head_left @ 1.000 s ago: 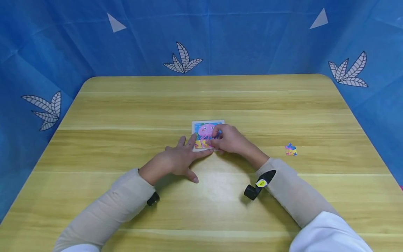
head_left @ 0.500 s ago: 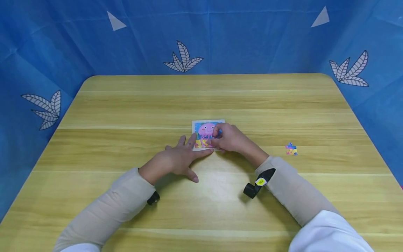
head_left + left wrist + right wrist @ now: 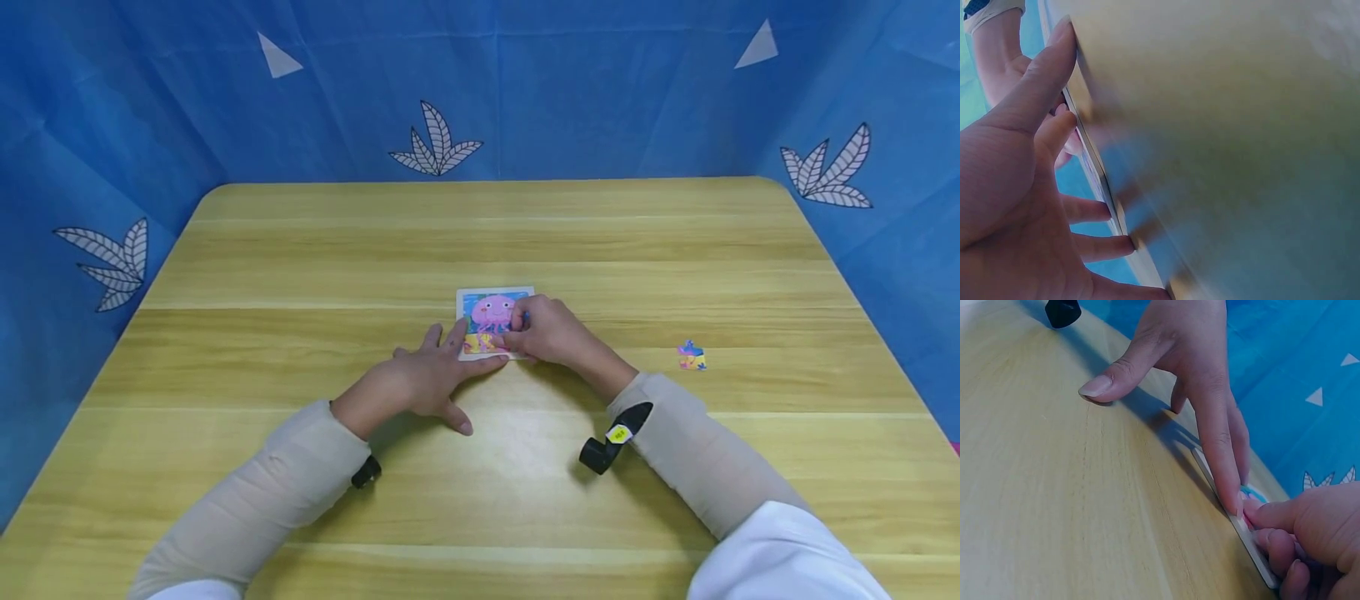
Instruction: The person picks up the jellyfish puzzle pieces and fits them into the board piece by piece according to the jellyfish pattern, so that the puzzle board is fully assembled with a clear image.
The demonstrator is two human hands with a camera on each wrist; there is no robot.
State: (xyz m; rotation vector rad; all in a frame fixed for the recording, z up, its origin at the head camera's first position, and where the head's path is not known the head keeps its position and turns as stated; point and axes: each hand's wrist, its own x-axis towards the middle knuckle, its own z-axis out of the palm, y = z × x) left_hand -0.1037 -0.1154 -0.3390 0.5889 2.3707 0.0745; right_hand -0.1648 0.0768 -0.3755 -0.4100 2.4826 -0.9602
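Note:
A small white-rimmed puzzle board [image 3: 461,304] with a pink jellyfish picture [image 3: 492,312] lies flat at the middle of the table. My left hand [image 3: 429,379] is spread, its straight fingers touching the board's left and near edges. Over the board's right part, my right hand [image 3: 553,333] has thumb and curled forefinger together, pinching a puzzle piece that the fingers mostly hide. In the right wrist view, the right thumb [image 3: 1272,514] bears on the picture beside a left fingertip. A loose puzzle piece [image 3: 693,357], blue, yellow and pink, lies apart to the right.
The wooden table [image 3: 337,250] has rounded far corners. A blue curtain [image 3: 600,100] with leaf and triangle prints hangs behind it and at both sides. A black wrist camera [image 3: 597,456] sticks out below the right forearm.
The right hand's fingers shift very slightly on the right part of the board. The left hand, the board and the loose piece stay in place.

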